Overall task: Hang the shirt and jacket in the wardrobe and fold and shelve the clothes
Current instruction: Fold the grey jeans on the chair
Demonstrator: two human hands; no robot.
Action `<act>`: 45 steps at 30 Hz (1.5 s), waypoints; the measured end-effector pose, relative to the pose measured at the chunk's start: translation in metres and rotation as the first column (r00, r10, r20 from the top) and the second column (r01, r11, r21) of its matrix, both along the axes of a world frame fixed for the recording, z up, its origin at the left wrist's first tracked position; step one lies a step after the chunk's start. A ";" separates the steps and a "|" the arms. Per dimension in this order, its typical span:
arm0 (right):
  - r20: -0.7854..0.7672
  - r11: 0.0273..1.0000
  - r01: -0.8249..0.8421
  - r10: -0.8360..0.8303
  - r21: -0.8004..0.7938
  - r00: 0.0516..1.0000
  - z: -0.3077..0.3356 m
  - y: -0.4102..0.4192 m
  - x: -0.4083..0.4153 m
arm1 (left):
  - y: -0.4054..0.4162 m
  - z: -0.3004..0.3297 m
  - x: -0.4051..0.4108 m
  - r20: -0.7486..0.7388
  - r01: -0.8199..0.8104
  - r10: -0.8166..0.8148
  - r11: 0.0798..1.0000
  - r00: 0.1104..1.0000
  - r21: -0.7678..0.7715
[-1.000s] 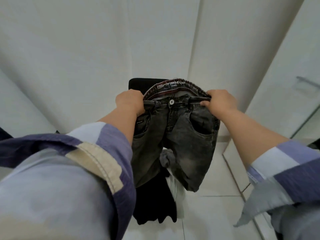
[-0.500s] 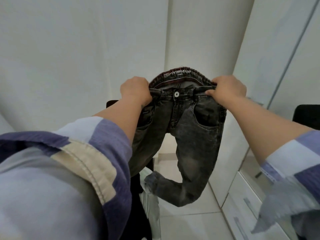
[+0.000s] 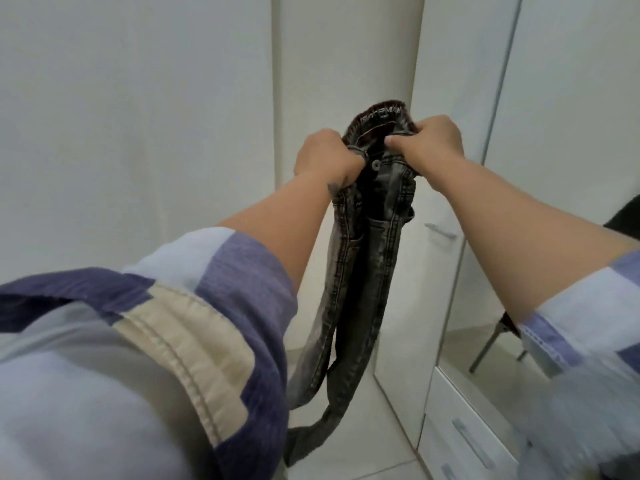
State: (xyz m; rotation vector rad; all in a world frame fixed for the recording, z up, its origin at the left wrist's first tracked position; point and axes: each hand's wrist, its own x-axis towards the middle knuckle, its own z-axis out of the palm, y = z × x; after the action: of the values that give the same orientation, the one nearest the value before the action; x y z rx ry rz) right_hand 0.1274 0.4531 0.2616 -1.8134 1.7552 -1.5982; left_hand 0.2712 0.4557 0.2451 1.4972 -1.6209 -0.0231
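A pair of washed dark grey jeans (image 3: 363, 265) hangs in the air in front of me, folded lengthwise so the two legs lie together and trail down toward the floor. My left hand (image 3: 323, 157) grips the waistband on the left side. My right hand (image 3: 429, 143) grips the waistband on the right, close to the left hand, with the button showing between them. The white wardrobe (image 3: 460, 133) stands just behind and to the right of the jeans.
White wardrobe doors with a metal handle (image 3: 441, 232) and a mirror panel (image 3: 485, 341) rise at right. White drawers (image 3: 464, 441) with bar handles sit at lower right. A plain white wall (image 3: 138, 133) fills the left. Pale floor tiles lie below.
My hands have come together, folding the jeans in half lengthwise from a spread waistband. My view has swung right, away from the black chair toward the wardrobe.
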 end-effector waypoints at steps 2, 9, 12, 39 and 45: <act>0.100 0.997 -0.069 0.071 -0.019 0.992 0.007 0.002 0.001 | 0.000 0.011 -0.016 -0.124 0.090 -0.093 0.995 0.988 -0.029; 0.502 0.726 -0.676 0.543 0.121 0.673 0.001 0.034 -0.014 | -0.004 0.023 -0.021 -0.644 0.226 -0.165 0.974 0.747 0.013; 0.400 0.599 -0.790 0.697 0.132 0.595 -0.009 0.037 -0.006 | -0.002 0.030 -0.012 -0.710 0.242 -0.152 0.970 0.688 0.027; 0.670 0.461 -0.883 0.684 -0.089 0.290 -0.066 0.022 0.110 | 0.074 -0.093 0.170 -0.705 0.079 0.040 0.988 0.708 0.136; 0.695 0.394 -0.915 0.682 -0.087 0.228 -0.060 0.015 0.141 | 0.096 -0.085 0.190 -0.693 -0.038 -0.002 0.998 0.721 -0.042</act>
State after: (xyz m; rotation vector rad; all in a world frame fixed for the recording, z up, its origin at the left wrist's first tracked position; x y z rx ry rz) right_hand 0.2687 0.4682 0.2015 -1.3136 0.4514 -1.0713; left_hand 0.4616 0.5513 0.1606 1.2411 -0.9748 -0.4790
